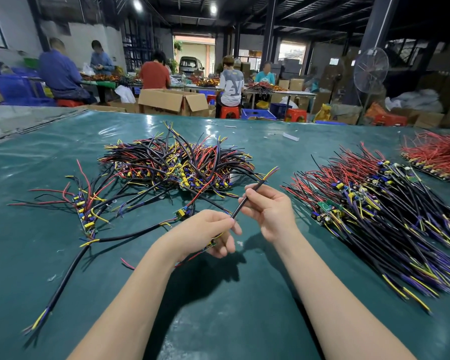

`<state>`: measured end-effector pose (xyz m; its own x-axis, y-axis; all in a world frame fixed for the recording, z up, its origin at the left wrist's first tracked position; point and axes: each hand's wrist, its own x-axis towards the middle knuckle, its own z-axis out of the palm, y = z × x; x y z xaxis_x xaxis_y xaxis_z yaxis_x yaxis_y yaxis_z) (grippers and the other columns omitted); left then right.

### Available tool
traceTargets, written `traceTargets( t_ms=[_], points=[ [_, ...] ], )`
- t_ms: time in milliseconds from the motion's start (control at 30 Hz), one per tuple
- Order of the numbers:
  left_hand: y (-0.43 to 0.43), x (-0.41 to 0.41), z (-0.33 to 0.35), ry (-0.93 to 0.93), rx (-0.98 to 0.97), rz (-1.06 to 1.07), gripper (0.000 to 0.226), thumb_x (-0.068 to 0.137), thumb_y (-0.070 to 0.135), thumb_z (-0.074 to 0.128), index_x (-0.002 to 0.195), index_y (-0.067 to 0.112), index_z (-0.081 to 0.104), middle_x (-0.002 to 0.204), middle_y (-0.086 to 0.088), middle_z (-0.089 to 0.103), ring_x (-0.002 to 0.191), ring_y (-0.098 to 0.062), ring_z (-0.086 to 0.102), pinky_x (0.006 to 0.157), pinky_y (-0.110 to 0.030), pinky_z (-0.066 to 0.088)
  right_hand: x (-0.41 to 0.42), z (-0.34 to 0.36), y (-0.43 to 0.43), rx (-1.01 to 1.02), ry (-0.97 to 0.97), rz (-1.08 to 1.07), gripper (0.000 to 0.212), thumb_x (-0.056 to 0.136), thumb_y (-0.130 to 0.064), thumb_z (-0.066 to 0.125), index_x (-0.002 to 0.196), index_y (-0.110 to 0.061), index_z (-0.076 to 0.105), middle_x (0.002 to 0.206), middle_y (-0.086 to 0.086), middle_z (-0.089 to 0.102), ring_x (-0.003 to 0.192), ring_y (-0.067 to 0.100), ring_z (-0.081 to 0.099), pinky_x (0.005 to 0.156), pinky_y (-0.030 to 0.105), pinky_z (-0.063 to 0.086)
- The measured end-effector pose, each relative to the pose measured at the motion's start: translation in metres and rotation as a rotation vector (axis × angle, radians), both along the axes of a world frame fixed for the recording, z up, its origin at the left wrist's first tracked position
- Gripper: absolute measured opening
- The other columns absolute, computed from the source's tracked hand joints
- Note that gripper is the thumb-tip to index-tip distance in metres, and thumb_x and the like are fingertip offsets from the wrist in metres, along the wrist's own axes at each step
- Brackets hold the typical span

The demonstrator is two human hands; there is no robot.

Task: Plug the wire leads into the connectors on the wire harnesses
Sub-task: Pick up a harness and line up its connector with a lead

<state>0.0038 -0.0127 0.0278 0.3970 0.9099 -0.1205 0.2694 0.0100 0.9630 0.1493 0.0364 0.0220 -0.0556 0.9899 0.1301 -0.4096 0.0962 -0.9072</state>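
Two bare forearms reach over the green table cover (218,320), both hands gripping one black cable (247,200).
At far left a short row of boards with loose red, yellow and black wires (85,214) lies flat, and beyond it sits a tangled heap of harnesses (177,162). One small loose board (183,212) lies near the left hand (205,229), which curls round a green circuit board (210,246) and pinches the cable's lower end. The right hand (268,211) pinches the same cable higher up, its coloured leads (270,172) fanning free above the fingers. Further right a sloping stack of harnesses (374,211) rests on the cover, with a red-wired batch (437,154) at far right.
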Motion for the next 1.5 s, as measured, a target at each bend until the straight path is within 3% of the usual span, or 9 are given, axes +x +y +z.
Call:
traceTargets(
  t_ms=[233,600,833,967,1067,1200,1400,1500],
  points=[
    [0.004,0.005,-0.007,0.162,0.129,0.072,0.031,0.100,0.013,0.032,0.081,0.018,0.056,0.039,0.009,0.051,0.032,-0.004,0.038,0.040,-0.014,0.032,0.003,-0.007,0.004,-0.047,0.025,-0.143,0.020,0.086,0.002,0.057,0.073,-0.013,0.062,0.051,-0.009,0.061,0.048,0.002,0.060,0.048,0.017,0.051],
    [0.006,-0.005,-0.009,-0.033,0.013,-0.004,0.027,0.100,0.013,0.037,0.088,0.020,0.061,0.047,0.005,0.058,0.035,-0.002,0.038,0.038,-0.012,0.027,0.012,0.000,0.004,-0.154,0.172,-0.016,0.020,0.090,0.001,0.050,0.074,-0.006,0.060,0.047,-0.002,0.062,0.044,0.007,0.062,0.045,0.017,0.051],
    [0.004,-0.010,-0.010,-0.017,-0.024,-0.016,0.024,0.099,0.015,0.038,0.093,0.017,0.061,0.049,0.005,0.059,0.035,-0.001,0.039,0.038,-0.012,0.026,0.017,-0.001,0.008,-0.104,0.145,-0.190,0.021,0.089,-0.001,0.054,0.069,-0.008,0.058,0.045,-0.005,0.061,0.041,0.006,0.060,0.046,0.016,0.051],
    [0.004,-0.011,-0.007,-0.055,-0.074,-0.059,0.025,0.099,0.014,0.038,0.090,0.016,0.061,0.046,0.005,0.055,0.034,-0.001,0.037,0.038,-0.012,0.025,0.023,0.001,0.009,-0.154,0.216,-0.115,0.022,0.092,-0.005,0.051,0.072,-0.006,0.059,0.047,-0.001,0.062,0.043,0.006,0.061,0.044,0.015,0.050],
    [0.003,-0.014,-0.006,-0.027,-0.085,-0.075,0.024,0.098,0.013,0.040,0.090,0.016,0.062,0.048,0.006,0.057,0.036,-0.001,0.038,0.038,-0.012,0.024,0.029,0.000,0.009,-0.173,0.136,-0.076,0.022,0.092,-0.008,0.051,0.072,-0.007,0.058,0.046,-0.004,0.060,0.041,0.004,0.059,0.042,0.015,0.049],
    [0.005,-0.016,-0.007,-0.005,-0.069,-0.011,0.023,0.098,0.012,0.041,0.090,0.013,0.062,0.052,0.005,0.060,0.038,-0.001,0.039,0.038,-0.011,0.025,0.026,-0.002,0.007,-0.123,-0.049,-0.156,0.026,0.092,-0.012,0.053,0.066,-0.010,0.054,0.037,-0.007,0.048,0.031,0.001,0.044,0.036,0.014,0.043],
    [0.006,-0.022,-0.006,-0.118,-0.142,-0.063,0.023,0.096,0.010,0.041,0.086,0.012,0.061,0.046,0.005,0.052,0.034,-0.001,0.032,0.037,-0.010,0.023,0.021,0.008,0.007,-0.262,0.297,-0.051,0.033,0.097,-0.016,0.044,0.065,-0.008,0.046,0.033,-0.007,0.038,0.024,0.001,0.030,0.026,0.011,0.023],
    [0.006,-0.023,-0.006,-0.141,-0.138,-0.063,0.023,0.096,0.010,0.041,0.086,0.011,0.061,0.047,0.004,0.053,0.033,-0.001,0.032,0.036,-0.010,0.024,0.018,0.009,0.006,-0.303,0.446,-0.014,0.033,0.098,-0.018,0.041,0.067,-0.009,0.044,0.031,-0.005,0.034,0.022,0.002,0.027,0.025,0.010,0.019]
  ],
)
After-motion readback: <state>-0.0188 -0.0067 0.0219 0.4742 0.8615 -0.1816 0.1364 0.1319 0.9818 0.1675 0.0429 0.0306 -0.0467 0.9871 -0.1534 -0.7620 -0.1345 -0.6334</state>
